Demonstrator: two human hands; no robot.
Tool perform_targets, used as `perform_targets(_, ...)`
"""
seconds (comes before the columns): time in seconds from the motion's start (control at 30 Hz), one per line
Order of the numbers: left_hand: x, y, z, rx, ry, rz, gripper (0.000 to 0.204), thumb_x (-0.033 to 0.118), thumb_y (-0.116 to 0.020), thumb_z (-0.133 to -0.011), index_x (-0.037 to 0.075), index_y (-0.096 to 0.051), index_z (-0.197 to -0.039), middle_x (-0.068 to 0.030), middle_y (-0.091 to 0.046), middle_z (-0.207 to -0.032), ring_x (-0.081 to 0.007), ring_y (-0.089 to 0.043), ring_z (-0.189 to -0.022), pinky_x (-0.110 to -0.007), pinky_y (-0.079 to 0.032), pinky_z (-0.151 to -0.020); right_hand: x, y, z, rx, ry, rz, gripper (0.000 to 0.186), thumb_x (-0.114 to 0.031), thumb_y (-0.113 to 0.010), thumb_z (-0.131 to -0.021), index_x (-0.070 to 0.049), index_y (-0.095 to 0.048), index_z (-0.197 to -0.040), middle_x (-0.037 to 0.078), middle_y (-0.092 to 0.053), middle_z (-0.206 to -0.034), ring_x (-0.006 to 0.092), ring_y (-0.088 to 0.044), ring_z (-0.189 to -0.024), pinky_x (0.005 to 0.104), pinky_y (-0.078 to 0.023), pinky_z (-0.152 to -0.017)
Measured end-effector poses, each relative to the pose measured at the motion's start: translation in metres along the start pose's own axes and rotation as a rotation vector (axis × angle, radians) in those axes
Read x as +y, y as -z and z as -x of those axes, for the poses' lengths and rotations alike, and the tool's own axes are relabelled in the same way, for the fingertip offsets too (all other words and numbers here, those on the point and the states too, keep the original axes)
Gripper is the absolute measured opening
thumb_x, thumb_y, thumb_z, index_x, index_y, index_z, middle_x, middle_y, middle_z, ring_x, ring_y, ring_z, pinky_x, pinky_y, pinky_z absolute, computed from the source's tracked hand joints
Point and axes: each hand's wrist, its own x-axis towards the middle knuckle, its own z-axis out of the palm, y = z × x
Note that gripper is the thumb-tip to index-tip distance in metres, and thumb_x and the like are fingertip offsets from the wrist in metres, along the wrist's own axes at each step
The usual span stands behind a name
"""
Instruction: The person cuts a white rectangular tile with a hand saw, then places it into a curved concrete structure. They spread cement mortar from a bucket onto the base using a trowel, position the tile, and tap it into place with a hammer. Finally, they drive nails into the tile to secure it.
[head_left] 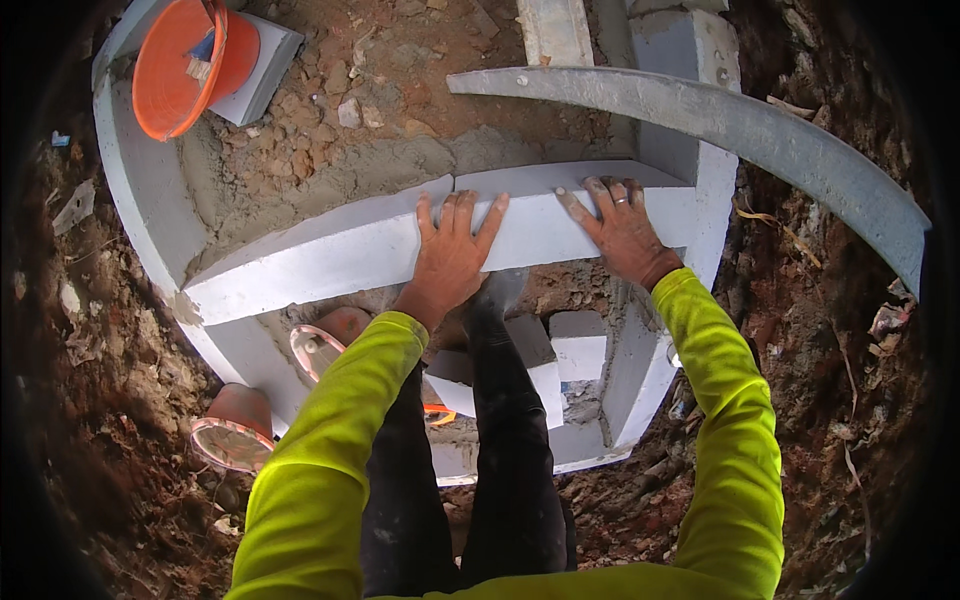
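Both blocks (440, 235) sit on the mortar bed; left hand (452, 250) and right hand (620, 232) press flat, grip open, joints unfilled.

- Two bare hands: the left hand (452, 243) and the right hand (622, 228), both flat on white blocks.
- Two long white blocks in the top course, meeting end to end: the left block (320, 262) and the right block (540, 215).
- One orange bucket (180, 65) at the wall's far left corner.
- One grey metal straightedge (760, 130) across the far right corner.
- Two sandals: one (322, 345) inside the wall, one (232, 430) on the soil outside.
- Two loose white block pieces (575, 345) on the ground inside the wall.
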Motion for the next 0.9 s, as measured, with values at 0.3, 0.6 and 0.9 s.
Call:
perform_targets(0.3,0.039,0.108,0.063,0.028,-0.150,0.269,0.088,0.032,-0.084,-0.061,0.013,-0.052,-0.140,-0.0211,-0.043,-0.134,-0.0402,-0.042,-0.126,-0.063,-0.025,-0.109,-0.037,0.102,0.108,0.069,0.069,-0.137,0.090,-0.012,-0.073,-0.075,-0.020,-0.032,-0.154,0.022,-0.039,-0.140,0.0414,-0.038,-0.129,0.0644,-0.025,-0.104)
perform_targets(0.6,0.049,0.251,0.157,0.003,-0.026,0.312,0.100,0.026,-0.088,-0.055,0.020,-0.046,-0.146,-0.0151,-0.046,-0.137,-0.0375,-0.043,-0.129,-0.063,-0.023,-0.111,-0.099,0.220,0.149,0.129,0.218,-0.352,0.106,-0.020,-0.086,-0.057,-0.021,-0.037,-0.151,0.024,-0.036,-0.139,0.0439,-0.038,-0.125,0.0634,-0.027,-0.097)
perform_targets(0.9,0.004,0.240,0.277,0.603,0.753,0.244,0.090,0.015,-0.075,-0.075,-0.001,-0.030,-0.150,-0.0242,-0.043,-0.143,-0.0405,-0.041,-0.134,-0.048,-0.032,-0.114,-0.179,0.279,-0.012,0.383,0.304,-0.251,0.108,-0.020,-0.088,-0.057,-0.019,-0.035,-0.152,0.025,-0.033,-0.141,0.0429,-0.036,-0.126,0.0629,-0.027,-0.101)
